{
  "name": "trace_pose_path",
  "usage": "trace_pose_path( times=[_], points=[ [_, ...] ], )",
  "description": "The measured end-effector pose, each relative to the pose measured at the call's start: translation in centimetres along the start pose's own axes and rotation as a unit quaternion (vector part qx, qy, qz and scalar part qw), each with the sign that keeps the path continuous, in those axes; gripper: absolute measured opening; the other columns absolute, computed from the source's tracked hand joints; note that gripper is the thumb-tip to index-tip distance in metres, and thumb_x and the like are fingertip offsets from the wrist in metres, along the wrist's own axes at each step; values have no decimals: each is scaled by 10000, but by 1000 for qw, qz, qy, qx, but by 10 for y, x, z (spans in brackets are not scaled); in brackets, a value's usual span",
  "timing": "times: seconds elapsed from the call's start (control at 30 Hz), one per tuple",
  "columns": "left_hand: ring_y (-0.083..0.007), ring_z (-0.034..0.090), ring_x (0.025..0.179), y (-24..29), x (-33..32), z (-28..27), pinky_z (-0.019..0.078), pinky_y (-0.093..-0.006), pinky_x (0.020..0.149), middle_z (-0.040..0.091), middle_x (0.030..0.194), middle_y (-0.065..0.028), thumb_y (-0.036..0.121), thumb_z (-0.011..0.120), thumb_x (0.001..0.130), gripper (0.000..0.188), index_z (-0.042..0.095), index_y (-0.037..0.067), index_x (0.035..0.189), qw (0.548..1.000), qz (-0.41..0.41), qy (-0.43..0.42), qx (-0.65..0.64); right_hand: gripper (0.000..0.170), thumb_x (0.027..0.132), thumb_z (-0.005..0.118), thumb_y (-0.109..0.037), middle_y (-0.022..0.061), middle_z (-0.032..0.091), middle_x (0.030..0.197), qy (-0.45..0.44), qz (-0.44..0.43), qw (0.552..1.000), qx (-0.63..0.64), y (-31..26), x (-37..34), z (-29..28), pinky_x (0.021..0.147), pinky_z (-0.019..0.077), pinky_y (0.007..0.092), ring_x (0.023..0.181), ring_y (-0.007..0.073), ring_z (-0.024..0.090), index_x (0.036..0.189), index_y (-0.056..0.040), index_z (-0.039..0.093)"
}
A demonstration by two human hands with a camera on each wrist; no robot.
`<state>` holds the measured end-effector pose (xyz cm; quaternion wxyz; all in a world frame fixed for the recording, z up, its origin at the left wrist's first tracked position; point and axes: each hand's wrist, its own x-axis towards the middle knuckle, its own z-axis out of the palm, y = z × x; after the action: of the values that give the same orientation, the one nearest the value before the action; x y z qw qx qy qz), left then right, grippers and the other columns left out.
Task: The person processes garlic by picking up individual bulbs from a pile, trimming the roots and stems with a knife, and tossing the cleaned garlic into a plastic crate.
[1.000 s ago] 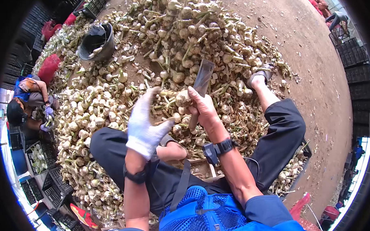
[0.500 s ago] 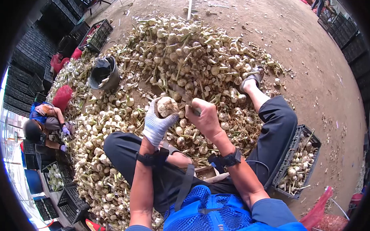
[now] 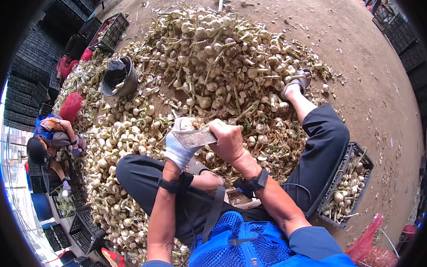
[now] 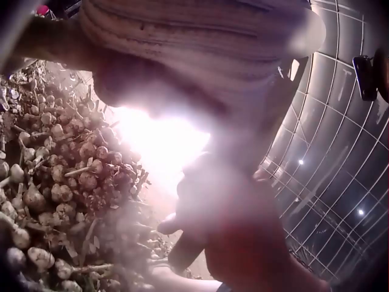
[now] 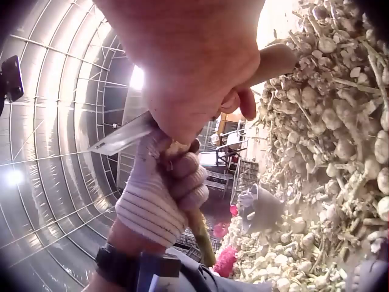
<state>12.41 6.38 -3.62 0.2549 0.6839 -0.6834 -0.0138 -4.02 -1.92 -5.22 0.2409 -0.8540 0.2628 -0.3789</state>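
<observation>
In the head view my left hand, in a striped white glove, grips a garlic bulb that is mostly covered. The garlic's green stem hangs below the gloved fingers in the right wrist view. My bare right hand is curled round a knife's handle. Its wide blade points left across the gloved hand, close to the bulb; whether it touches cannot be told. Glare blurs the left wrist view, where the glove is above the bare hand.
A tall heap of stemmed garlic lies ahead, with paler bulbs at left. A dark bucket stands behind them. A crate of garlic is beside the right knee. Another person sits at far left.
From an open pose, my left hand has taken hold of a garlic bulb. My right hand no longer touches garlic, and its knife has swung from pointing forward to lying leftward over the glove.
</observation>
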Motion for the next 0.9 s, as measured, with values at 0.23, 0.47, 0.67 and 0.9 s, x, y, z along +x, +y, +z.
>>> trace_pose_path(
  times=[0.23, 0.47, 0.67, 0.9],
  points=[
    [-262, 628, 932, 20, 1, -4, 521, -331, 818, 643, 982, -79, 230, 794, 751, 397, 626, 78, 1077, 963, -130, 2, -234, 281, 794, 700, -284, 149, 570, 760, 68, 20, 997, 23, 6, -4, 6, 556, 478, 413, 658, 345, 623, 785, -47, 549],
    [-195, 701, 828, 61, 8, -7, 568, -333, 777, 690, 891, -88, 202, 858, 680, 552, 595, 38, 1137, 953, -105, 74, -274, 311, 886, 605, -317, 165, 667, 710, 36, 350, 929, -119, 129, -61, 25, 583, 528, 433, 636, 352, 671, 719, -55, 609],
    [-125, 614, 788, 48, 18, 1, 523, -257, 740, 633, 913, -20, 272, 839, 772, 623, 518, 32, 1250, 838, -201, 92, -500, 306, 878, 693, -328, 38, 591, 625, 74, 386, 854, 341, 71, -39, 46, 554, 528, 345, 582, 117, 566, 885, -22, 683],
    [-142, 602, 759, 57, 33, -29, 499, -287, 649, 622, 893, -46, 404, 762, 851, 594, 505, 45, 1248, 672, -166, 161, -704, 235, 901, 734, -270, -27, 552, 670, -81, 420, 608, 669, -2, -15, 14, 505, 509, 273, 470, 51, 429, 933, -54, 646]
  ],
)
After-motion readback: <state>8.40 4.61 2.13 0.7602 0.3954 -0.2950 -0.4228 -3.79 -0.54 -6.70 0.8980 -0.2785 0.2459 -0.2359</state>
